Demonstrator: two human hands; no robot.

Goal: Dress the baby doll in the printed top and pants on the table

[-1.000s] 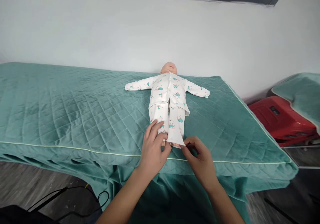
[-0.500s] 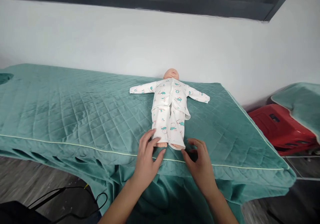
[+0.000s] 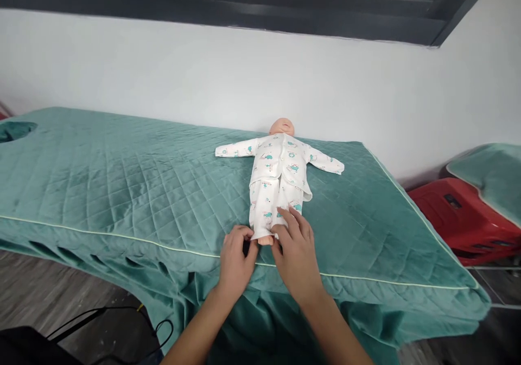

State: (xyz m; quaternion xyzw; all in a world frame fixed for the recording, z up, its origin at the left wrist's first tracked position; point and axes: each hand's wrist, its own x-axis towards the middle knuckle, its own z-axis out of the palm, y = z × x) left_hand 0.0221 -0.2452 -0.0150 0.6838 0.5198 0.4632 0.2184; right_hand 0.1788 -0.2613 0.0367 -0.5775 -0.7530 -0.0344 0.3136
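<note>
A baby doll (image 3: 281, 126) lies on its back, dressed in a white printed jacket (image 3: 277, 158) and matching trousers (image 3: 264, 205). Its head points to the wall, its sleeves stretch out sideways. My left hand (image 3: 237, 259) pinches the outer edge of the cuff on the left-side trouser leg. At the inner edge of that same cuff, my right hand (image 3: 298, 259) has thumb and index finger closed on the cloth, while its other fingers rest over the other leg. Between my hands a bare doll foot (image 3: 266, 240) shows below the hem; the other foot is hidden behind my right hand.
A green quilted cover (image 3: 163, 180) with pale piping drapes the bed, which has a hole (image 3: 16, 131) at far left. A white wall and dark window frame (image 3: 305, 20) stand behind. A red case (image 3: 464, 218) lies at right; black cables (image 3: 163, 327) hang lower left.
My right hand has moved left from the outer side of the other leg to the near cuff. My left hand has closed on that cuff's outer edge. The view has tilted up slightly.
</note>
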